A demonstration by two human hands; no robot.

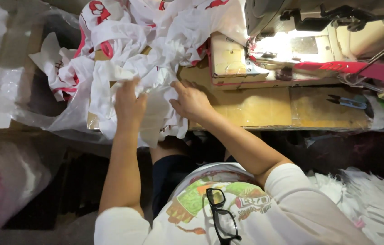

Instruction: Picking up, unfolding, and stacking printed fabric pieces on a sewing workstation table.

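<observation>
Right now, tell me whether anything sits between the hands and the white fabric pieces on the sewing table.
Nothing visible does. The left hand and right hand both rest directly on the pile of white fabric pieces. The sewing machine and the blue thread snips lie off to the right, apart from both hands.

White short-sleeved printed T-shirt (264,213) — black glasses (221,215) at collar
</observation>
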